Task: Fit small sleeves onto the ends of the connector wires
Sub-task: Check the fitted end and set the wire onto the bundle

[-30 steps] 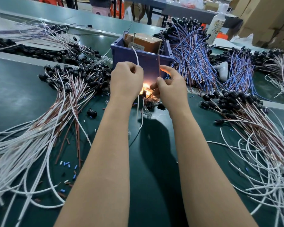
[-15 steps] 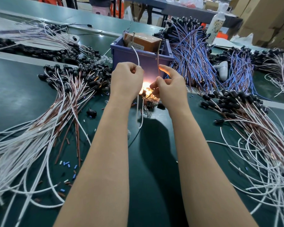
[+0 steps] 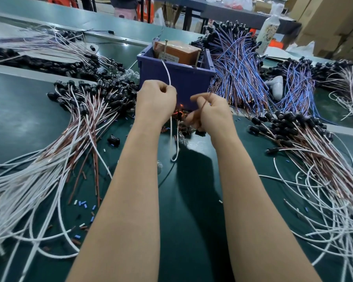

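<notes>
Green bench mat [image 3: 29,123], heaped with harnesses: white-and-brown wires with black connectors [image 3: 86,102] at left and right, a blue-and-brown bundle [image 3: 238,74] to the right of a purple bin [image 3: 177,80] at far centre. Left hand [image 3: 155,102] is closed in a fist round a white wire [image 3: 166,72]; its free end stands up in front of the bin, and its tail loops down to the mat between the forearms. Right hand [image 3: 212,115] pinches a thin brown wire [image 3: 205,101] between thumb and forefinger. It is blurred, so I cannot tell whether a sleeve is on it. Loose sleeves [image 3: 84,204], blue and white, lie scattered near left, well apart from both hands. Small orange glow [image 3: 179,110] low between the hands, source hidden. Judgement: a wire end is being presented for sleeving. Grip close to the tip so it does not flex, keep the strands together, push the sleeve on straight until seated. Risks: splayed strands; a dropped sleeve lost in the litter.
</notes>
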A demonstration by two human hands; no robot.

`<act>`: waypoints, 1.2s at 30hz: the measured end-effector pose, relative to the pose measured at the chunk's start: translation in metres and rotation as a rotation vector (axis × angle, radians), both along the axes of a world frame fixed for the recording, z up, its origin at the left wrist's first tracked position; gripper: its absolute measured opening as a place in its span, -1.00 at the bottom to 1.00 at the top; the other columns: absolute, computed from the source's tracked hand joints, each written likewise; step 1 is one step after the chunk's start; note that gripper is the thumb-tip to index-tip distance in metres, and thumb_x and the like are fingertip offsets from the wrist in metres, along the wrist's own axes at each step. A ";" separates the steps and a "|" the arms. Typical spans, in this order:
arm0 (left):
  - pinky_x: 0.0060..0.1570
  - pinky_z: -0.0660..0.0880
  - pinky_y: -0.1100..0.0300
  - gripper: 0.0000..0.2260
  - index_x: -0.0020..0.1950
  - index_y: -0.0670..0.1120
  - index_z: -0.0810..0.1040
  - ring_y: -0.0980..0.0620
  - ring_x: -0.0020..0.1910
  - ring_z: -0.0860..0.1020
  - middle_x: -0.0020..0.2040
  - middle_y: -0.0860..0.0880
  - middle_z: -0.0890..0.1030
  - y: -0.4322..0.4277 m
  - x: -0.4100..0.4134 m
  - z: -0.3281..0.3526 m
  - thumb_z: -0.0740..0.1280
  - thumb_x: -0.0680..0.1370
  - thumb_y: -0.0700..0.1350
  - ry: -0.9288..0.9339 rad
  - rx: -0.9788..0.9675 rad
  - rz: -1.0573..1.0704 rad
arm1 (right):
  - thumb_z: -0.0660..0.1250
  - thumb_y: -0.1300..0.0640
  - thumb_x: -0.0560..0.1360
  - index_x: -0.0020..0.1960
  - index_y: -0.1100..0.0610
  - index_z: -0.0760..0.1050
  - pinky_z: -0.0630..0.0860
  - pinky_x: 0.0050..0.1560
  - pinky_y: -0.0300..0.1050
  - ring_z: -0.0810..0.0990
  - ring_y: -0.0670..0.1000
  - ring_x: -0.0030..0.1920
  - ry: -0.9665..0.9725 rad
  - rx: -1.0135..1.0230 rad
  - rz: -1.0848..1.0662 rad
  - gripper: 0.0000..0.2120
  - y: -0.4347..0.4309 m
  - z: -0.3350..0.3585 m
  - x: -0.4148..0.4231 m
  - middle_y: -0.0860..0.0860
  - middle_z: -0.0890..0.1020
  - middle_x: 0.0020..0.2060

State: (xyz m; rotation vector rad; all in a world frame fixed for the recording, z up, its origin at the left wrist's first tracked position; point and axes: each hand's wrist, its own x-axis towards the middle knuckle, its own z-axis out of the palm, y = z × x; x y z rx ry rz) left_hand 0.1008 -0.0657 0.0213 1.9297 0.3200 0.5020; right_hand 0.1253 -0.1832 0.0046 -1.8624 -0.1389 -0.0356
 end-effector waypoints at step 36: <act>0.13 0.50 -0.01 -0.72 0.07 -0.21 0.62 -0.19 0.09 0.57 0.05 -0.22 0.63 -0.046 -0.020 0.028 0.20 0.62 -0.06 0.027 -0.128 -0.174 | 0.20 0.22 0.58 -0.08 0.10 0.40 0.41 -0.22 -0.14 0.50 0.01 -0.27 -0.225 -0.011 -0.078 -0.92 0.003 0.027 -0.038 0.02 0.56 -0.26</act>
